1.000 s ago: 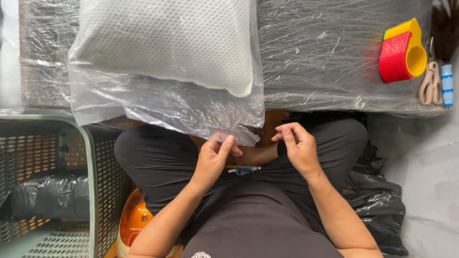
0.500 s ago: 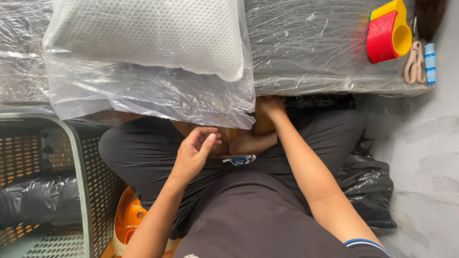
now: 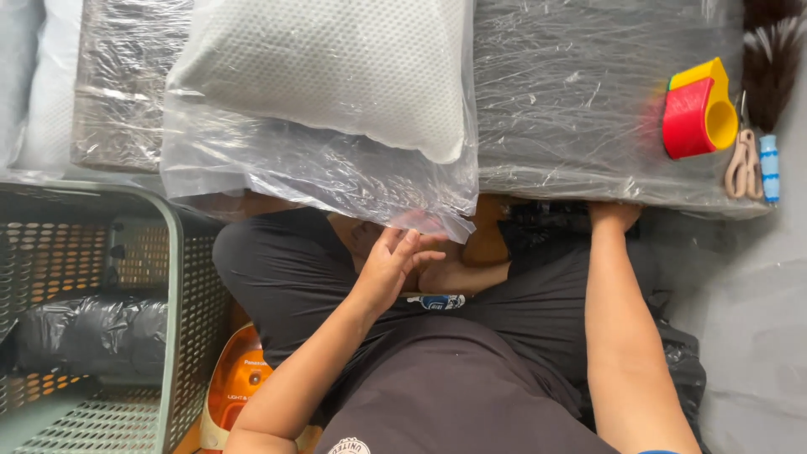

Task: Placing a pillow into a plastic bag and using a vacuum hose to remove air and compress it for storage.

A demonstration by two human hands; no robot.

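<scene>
A white mesh pillow (image 3: 336,76) lies inside a clear plastic bag (image 3: 319,172) on a low surface wrapped in plastic film (image 3: 572,109). The bag's open end hangs over the surface's front edge, above my crossed legs in dark trousers. My left hand (image 3: 393,265) is just below that loose end, fingers stretched and apart, fingertips at the plastic. My right hand (image 3: 614,215) reaches to the front edge of the wrapped surface, right of the bag. Its fingers are hidden under the edge.
A green slatted basket (image 3: 172,277) with a black bag (image 3: 84,336) inside stands at left. An orange appliance (image 3: 239,387) sits by my left leg. Red and yellow cups (image 3: 698,113), scissors (image 3: 741,164), a blue tube (image 3: 768,164) and a dark brush (image 3: 769,59) lie at right.
My right hand left the bag's open end and moved right to the wrapped surface's front edge. My left hand let go of the plastic and spread its fingers.
</scene>
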